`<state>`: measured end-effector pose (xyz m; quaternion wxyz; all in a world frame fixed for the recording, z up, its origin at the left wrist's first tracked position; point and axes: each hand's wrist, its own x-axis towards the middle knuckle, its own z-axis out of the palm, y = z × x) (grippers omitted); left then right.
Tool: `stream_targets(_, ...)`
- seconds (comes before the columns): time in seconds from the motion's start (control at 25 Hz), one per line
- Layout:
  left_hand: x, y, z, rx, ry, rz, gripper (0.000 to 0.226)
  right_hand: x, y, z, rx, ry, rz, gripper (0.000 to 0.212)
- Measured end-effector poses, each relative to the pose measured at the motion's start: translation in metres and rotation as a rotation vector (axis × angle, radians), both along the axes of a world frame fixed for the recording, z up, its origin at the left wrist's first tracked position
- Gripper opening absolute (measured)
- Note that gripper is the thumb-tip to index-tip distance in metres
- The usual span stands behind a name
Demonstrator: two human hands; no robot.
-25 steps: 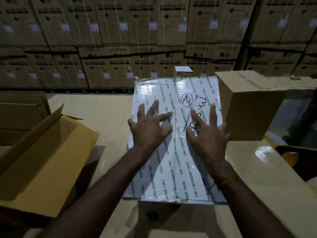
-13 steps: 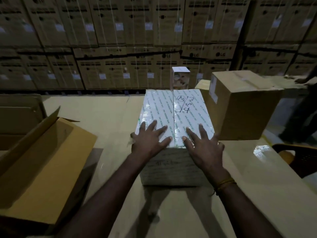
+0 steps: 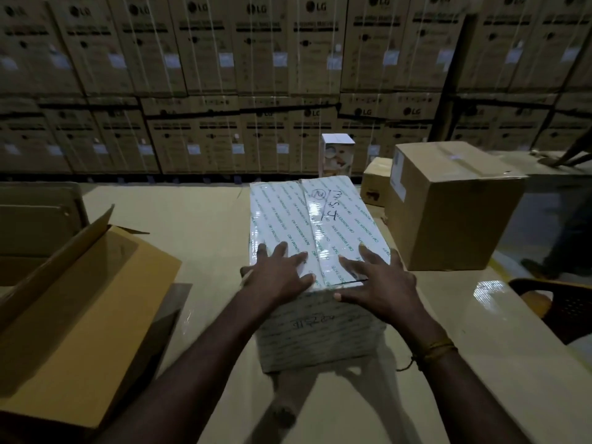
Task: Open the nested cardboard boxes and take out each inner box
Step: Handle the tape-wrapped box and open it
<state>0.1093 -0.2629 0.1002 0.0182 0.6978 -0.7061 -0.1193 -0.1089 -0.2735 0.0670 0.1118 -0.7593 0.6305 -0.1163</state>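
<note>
A box wrapped in white printed tape (image 3: 307, 216) stands upright on the table in front of me, with "M.S.T" and a circled 2 handwritten on its top. My left hand (image 3: 278, 274) lies flat on the near left part of the top, fingers spread. My right hand (image 3: 381, 283) lies flat on the near right part, its thumb at the top's front edge. To the left an opened brown cardboard box (image 3: 80, 315) lies with its flaps spread.
A closed brown box (image 3: 455, 216) stands right of the white box, a smaller brown box (image 3: 374, 184) and a small white carton (image 3: 336, 155) behind. A wall of stacked cartons (image 3: 256, 91) fills the back. A chair (image 3: 557, 302) and another person's arm (image 3: 567, 155) are at right.
The white box has tipped from leaning toward me to standing flat on the table. Both hands slid to the near edge of its top.
</note>
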Motion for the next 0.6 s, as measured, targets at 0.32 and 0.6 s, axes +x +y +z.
stream_targets(0.32, -0.003, 0.062, -0.001, -0.013, -0.007, 0.038, 0.042, 0.06, 0.049, -0.006, 0.193, -0.026, 0.249, 0.133)
stream_targets(0.6, 0.019, 0.066, -0.024, -0.258, -0.049, 0.064, 0.045, 0.098, 0.081, -0.01, 0.115, -0.062, 0.254, 0.139)
